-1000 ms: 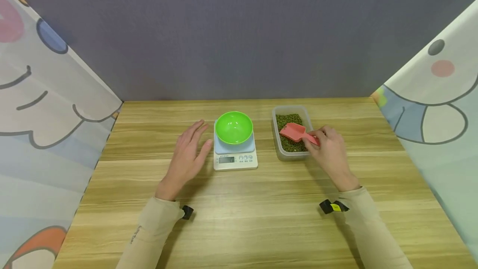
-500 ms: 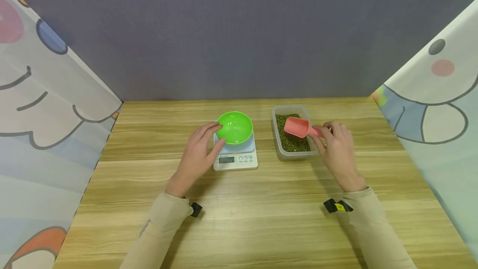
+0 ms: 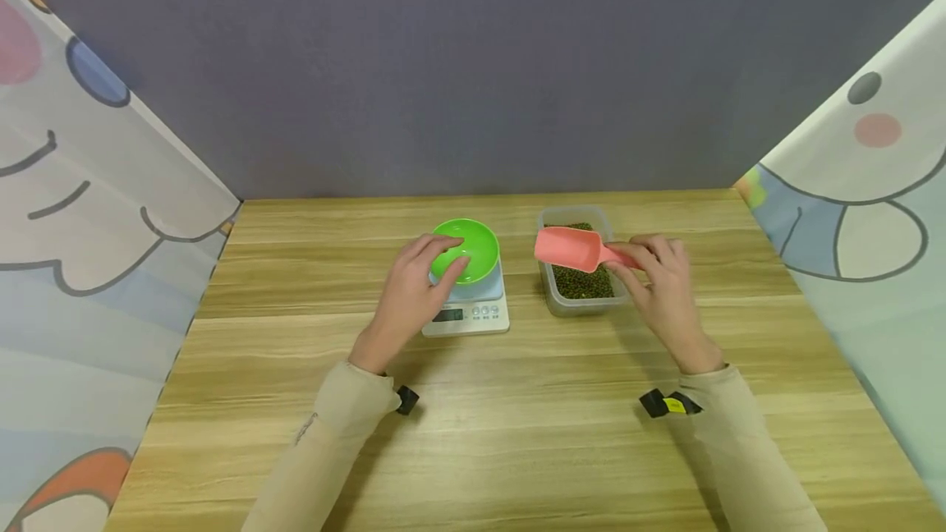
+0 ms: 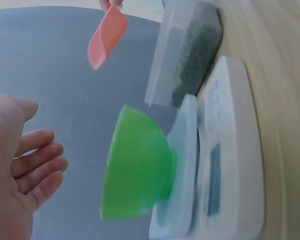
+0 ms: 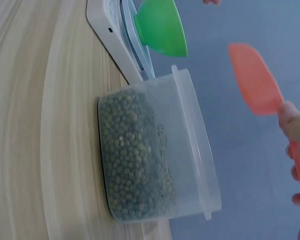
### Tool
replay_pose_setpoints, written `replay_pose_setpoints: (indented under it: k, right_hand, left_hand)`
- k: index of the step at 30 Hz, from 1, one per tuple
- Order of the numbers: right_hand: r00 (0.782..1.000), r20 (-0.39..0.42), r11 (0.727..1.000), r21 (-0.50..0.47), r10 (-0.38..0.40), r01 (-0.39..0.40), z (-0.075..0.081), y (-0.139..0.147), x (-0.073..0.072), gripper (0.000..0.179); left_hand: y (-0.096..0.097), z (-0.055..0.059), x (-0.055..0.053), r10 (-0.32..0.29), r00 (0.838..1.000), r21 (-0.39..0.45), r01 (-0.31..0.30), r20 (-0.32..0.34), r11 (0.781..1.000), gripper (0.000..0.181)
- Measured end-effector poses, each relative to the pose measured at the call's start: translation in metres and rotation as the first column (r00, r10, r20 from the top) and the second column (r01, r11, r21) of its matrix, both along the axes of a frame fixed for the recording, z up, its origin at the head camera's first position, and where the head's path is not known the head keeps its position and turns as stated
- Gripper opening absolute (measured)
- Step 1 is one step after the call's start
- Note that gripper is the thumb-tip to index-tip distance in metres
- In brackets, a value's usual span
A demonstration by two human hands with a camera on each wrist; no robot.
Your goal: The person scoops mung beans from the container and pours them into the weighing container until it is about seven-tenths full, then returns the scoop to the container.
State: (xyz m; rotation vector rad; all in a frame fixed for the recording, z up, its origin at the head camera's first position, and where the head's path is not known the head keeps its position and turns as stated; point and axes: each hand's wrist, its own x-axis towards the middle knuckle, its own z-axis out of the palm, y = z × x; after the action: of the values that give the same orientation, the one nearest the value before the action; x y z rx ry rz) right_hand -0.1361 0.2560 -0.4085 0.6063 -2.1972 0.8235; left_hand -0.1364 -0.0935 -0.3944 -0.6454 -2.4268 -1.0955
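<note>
My right hand (image 3: 665, 294) pinches the handle of a pink scoop (image 3: 569, 247), raised above a clear plastic container (image 5: 200, 150) of small green beans (image 5: 132, 155). No beans show in the scoop's bowl in the head view. A green bowl (image 4: 137, 165) stands on a white kitchen scale (image 4: 240, 160), left of the container. Over the bowl's left side hovers my left hand (image 3: 406, 290), thumb and fingers spread apart and holding nothing. The left wrist view shows a gap between that hand and the bowl. The scale's display (image 3: 447, 315) is partly behind the hand and unreadable.
A wooden table (image 3: 473, 450) carries the scale and container side by side. Behind it rises a dark grey wall (image 3: 473, 72). Cartoon-printed panels (image 3: 872, 269) flank both sides.
My right hand has lifted the scoop out of the beans, and its tip has swung left. My left hand has moved right, from beside the scale to over the bowl.
</note>
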Motion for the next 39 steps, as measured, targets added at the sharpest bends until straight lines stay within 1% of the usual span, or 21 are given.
replay_pose_setpoints:
  k: [3, 6, 10, 12, 16, 19, 25, 33, 39]
  right_hand:
    - [0.997, -0.009, 0.997, -0.012, 0.072, -0.072, 0.001, -0.005, 0.0, 0.054]
    - [0.992, -0.034, 0.993, 0.006, 0.12, -0.12, 0.002, -0.011, 0.0, 0.05]
    - [0.985, -0.053, 0.986, 0.031, 0.167, -0.165, 0.002, -0.017, -0.001, 0.046]
    - [0.98, -0.059, 0.982, 0.036, 0.189, -0.187, 0.002, -0.02, -0.001, 0.045]
    - [0.97, -0.084, 0.974, 0.044, 0.226, -0.223, 0.002, -0.024, -0.001, 0.043]
    - [0.967, -0.097, 0.972, 0.043, 0.235, -0.232, 0.002, -0.026, -0.001, 0.042]
    - [0.965, -0.104, 0.971, 0.058, 0.239, -0.234, 0.002, -0.028, -0.001, 0.042]
    - [0.956, -0.12, 0.959, 0.128, 0.268, -0.253, 0.005, -0.026, 0.0, 0.042]
    - [0.954, -0.094, 0.951, 0.15, 0.286, -0.271, 0.006, -0.026, 0.002, 0.037]
  left_hand:
    - [0.008, 0.004, -0.002, -0.017, 0.998, 0.02, 0.016, 0.053, 1.0, 0.031]
    - [0.017, 0.007, -0.003, -0.043, 0.993, 0.022, 0.041, 0.111, 0.999, 0.029]
    - [0.027, 0.007, -0.005, -0.089, 0.982, 0.038, 0.084, 0.167, 0.996, 0.025]
    - [0.031, 0.006, -0.006, -0.112, 0.975, 0.058, 0.103, 0.193, 0.993, 0.023]
    - [0.037, 0.006, -0.006, -0.143, 0.96, 0.091, 0.125, 0.24, 0.988, 0.021]
    - [0.039, 0.007, -0.006, -0.16, 0.952, 0.113, 0.135, 0.259, 0.984, 0.018]
    - [0.04, 0.009, -0.005, -0.172, 0.944, 0.151, 0.134, 0.28, 0.979, 0.017]
    - [0.039, 0.008, -0.005, -0.153, 0.944, 0.156, 0.11, 0.292, 0.982, 0.018]
    - [0.039, 0.007, -0.005, -0.142, 0.946, 0.15, 0.101, 0.292, 0.983, 0.019]
